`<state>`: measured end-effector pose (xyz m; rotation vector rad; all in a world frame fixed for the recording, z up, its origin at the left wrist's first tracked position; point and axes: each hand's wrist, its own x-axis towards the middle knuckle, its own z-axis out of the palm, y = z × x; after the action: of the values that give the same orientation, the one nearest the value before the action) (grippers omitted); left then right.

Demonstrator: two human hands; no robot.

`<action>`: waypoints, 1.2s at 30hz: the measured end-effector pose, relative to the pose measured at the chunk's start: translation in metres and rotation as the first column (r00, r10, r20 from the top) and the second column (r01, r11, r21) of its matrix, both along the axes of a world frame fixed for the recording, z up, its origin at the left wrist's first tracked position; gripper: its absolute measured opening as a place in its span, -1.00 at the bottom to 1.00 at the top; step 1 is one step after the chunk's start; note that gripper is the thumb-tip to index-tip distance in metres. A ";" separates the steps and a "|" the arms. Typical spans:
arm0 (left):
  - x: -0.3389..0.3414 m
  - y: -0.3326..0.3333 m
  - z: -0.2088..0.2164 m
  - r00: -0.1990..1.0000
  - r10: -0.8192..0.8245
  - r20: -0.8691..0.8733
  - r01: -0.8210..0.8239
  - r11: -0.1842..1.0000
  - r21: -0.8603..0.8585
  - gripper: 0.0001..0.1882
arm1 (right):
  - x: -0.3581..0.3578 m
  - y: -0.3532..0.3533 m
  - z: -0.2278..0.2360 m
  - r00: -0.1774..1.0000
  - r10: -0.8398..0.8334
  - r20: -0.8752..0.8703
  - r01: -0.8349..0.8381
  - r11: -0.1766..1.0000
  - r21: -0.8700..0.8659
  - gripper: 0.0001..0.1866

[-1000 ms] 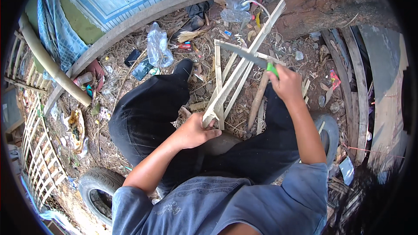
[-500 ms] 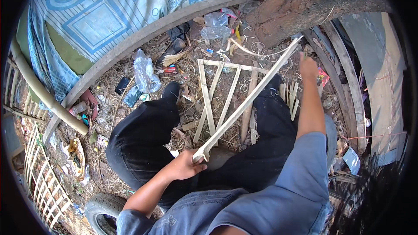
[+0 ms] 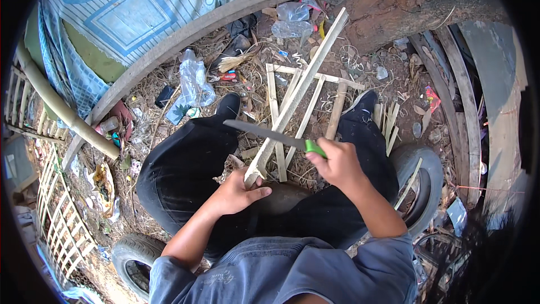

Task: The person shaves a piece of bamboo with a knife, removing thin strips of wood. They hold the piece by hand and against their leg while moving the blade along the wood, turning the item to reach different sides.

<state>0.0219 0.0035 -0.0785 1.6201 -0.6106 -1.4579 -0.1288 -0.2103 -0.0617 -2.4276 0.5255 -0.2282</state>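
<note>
My left hand (image 3: 239, 193) is closed round the near end of a long pale bamboo strip (image 3: 304, 85), which slants away up and to the right between my legs. In my right hand (image 3: 339, 164) is a knife with a green handle (image 3: 316, 148). Its long grey blade (image 3: 264, 132) points left and passes across the strip; whether it touches, I cannot tell. Beyond my hands, several thin bamboo slats (image 3: 305, 121) lie on the ground, joined or overlapping in an angular frame. A brown wooden stick (image 3: 336, 111) lies beside them.
Short bamboo pieces (image 3: 388, 124) stand by my right foot. Tyres (image 3: 432, 183) lie at both sides of me. A thick tree trunk (image 3: 422, 8) is at the far right, planks (image 3: 464, 107) below it. Plastic bottles (image 3: 291, 21) and litter are scattered ahead. Left is a woven bamboo lattice (image 3: 64, 222).
My right hand has come down and back toward me, bringing the knife across the strip. The strip's far end has swung left and now points more steeply away.
</note>
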 end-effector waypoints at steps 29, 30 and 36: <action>0.014 0.005 0.005 0.806 0.191 -0.560 -0.206 0.978 0.036 -0.63 | -0.081 -0.056 -0.037 0.819 -0.568 0.079 0.536 0.808 0.244 -0.57; 0.012 0.006 0.006 0.779 0.175 -0.603 -0.201 0.979 0.025 -0.64 | -0.061 -0.025 -0.032 0.906 -0.422 0.046 0.408 0.895 0.182 -0.61; -0.001 0.002 0.006 0.857 0.062 -0.512 -0.104 0.993 -0.054 -0.61 | 0.004 0.041 -0.061 0.981 0.122 0.149 -0.116 0.992 -0.049 -0.52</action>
<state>0.0212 0.0050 -0.0722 1.1086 -0.2824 -1.6859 -0.1245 -0.1689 -0.1225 -2.4458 0.3091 -0.3717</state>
